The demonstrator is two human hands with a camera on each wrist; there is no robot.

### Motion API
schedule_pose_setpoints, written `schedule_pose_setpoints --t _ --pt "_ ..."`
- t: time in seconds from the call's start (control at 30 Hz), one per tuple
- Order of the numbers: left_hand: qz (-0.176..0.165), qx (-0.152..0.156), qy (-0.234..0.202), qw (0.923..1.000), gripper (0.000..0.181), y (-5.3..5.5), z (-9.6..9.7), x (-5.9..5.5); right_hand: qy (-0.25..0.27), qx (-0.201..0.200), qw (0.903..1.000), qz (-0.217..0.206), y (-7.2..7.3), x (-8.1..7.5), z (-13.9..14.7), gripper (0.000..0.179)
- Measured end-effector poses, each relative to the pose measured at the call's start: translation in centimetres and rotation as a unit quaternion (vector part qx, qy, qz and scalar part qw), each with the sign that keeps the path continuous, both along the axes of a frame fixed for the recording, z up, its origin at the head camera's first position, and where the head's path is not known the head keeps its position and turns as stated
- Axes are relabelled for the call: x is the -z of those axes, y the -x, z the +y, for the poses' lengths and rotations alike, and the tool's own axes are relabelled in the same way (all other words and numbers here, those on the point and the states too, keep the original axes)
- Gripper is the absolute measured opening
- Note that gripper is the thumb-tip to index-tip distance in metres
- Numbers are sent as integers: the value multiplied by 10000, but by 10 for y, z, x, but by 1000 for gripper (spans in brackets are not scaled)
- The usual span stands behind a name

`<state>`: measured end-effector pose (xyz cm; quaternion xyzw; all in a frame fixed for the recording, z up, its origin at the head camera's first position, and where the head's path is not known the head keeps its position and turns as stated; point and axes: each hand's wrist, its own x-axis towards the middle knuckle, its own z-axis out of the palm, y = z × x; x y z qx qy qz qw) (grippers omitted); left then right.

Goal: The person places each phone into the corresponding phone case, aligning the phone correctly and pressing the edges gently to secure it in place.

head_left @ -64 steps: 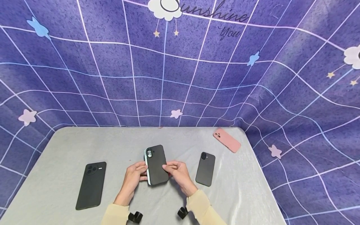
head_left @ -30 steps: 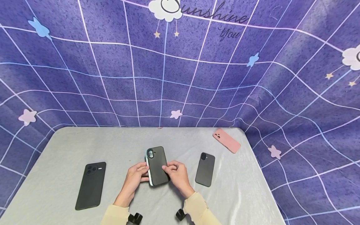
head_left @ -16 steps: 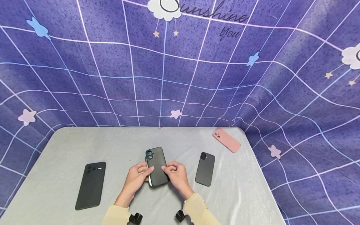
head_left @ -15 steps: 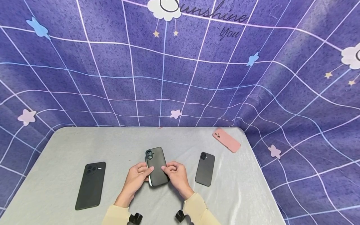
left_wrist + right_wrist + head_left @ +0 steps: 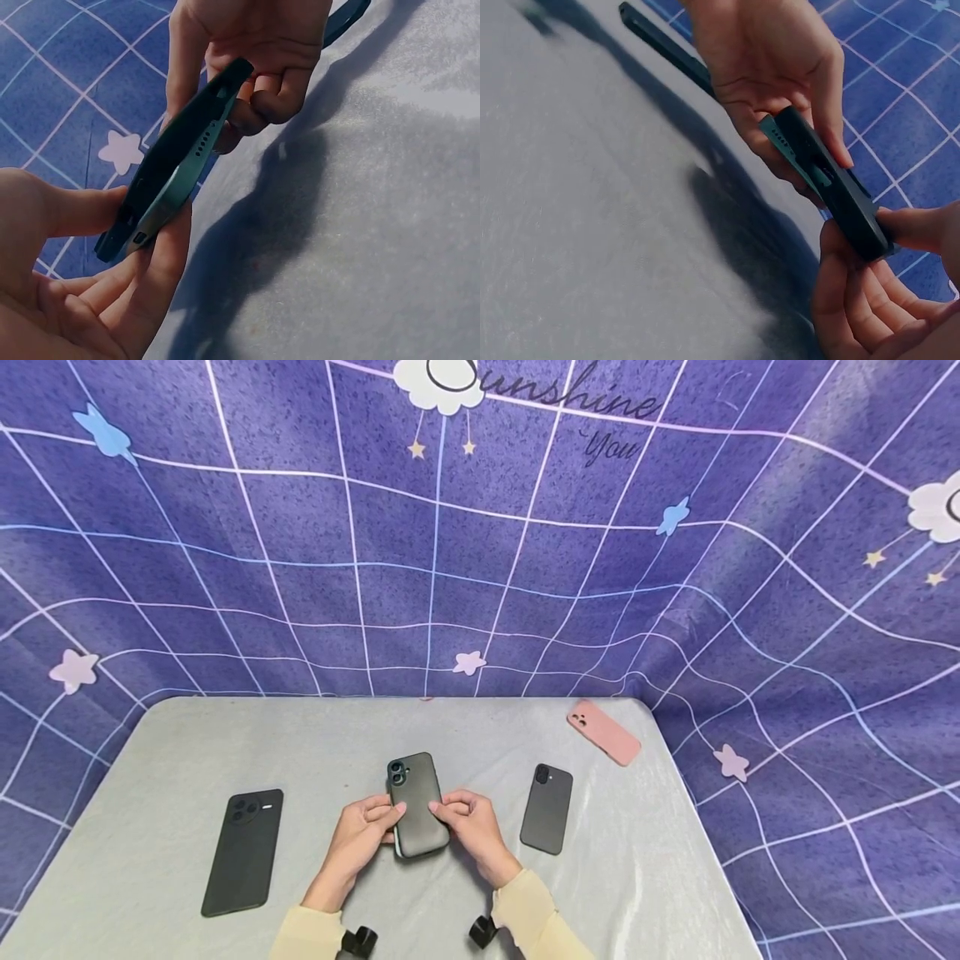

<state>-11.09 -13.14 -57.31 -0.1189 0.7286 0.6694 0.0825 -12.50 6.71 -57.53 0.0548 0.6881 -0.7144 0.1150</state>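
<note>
Above the table, a black phone case (image 5: 418, 806) lies over a phone (image 5: 174, 187) with a teal-green edge. In the left wrist view the phone's port and speaker holes show in a gap under the case. One side of the case sits lifted off the phone there. My left hand (image 5: 357, 837) pinches both, thumb on the case, fingers beneath the phone. My right hand (image 5: 477, 833) grips the opposite side, with its thumb on the case's back; in the right wrist view the case (image 5: 847, 206) is between its thumb and fingers. Through the camera cutout, the phone's lenses (image 5: 397, 773) are visible.
A large black phone-shaped item (image 5: 243, 853) lies at left on the grey cloth-covered table (image 5: 322, 727). A smaller dark grey one (image 5: 547, 810) lies right of my right hand. At the back right rests a pink phone case (image 5: 604, 732). A patterned purple curtain (image 5: 480, 568) surrounds the table.
The pale strip of phone along the case's left edge has narrowed, and the lenses line up more with the cutout. My left thumb has moved from the edge onto the case's back.
</note>
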Motion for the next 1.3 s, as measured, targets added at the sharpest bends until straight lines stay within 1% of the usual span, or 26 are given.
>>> schedule_pose_setpoints --t 0.17,0.33,0.5,0.57,0.67,0.77,0.87,0.97,1.17,1.3 --pt "11 54 127 9999 55 -1 -1 -4 151 -130 9998 -86 1 1 1 18" --pt "17 91 264 9996 58 -1 -3 -6 155 -267 9994 -126 3 -1 2 19" --pt "78 88 79 9999 53 0 -2 -7 246 -365 9989 -132 4 -2 2 18" --pt "109 122 -17 9999 55 0 -2 -8 297 -360 9988 -155 5 -1 2 17" --pt "135 256 -21 9996 64 -1 -1 -9 333 -313 9988 -152 4 -1 2 18" --pt "133 475 -42 9988 73 -2 -2 -10 274 -225 9993 -102 4 -2 2 19" --pt "145 589 -29 9982 75 -3 -2 -11 208 -185 9996 -70 3 -2 2 22" --pt "151 553 -2 9984 74 -4 -3 -12 210 -186 9996 -96 3 -2 2 21" --pt "93 546 -323 9979 72 -5 -3 -11 274 -186 9994 -91 2 0 2 18" --pt "75 513 -441 9977 71 -5 -4 -10 376 -177 9990 -186 3 0 2 18"
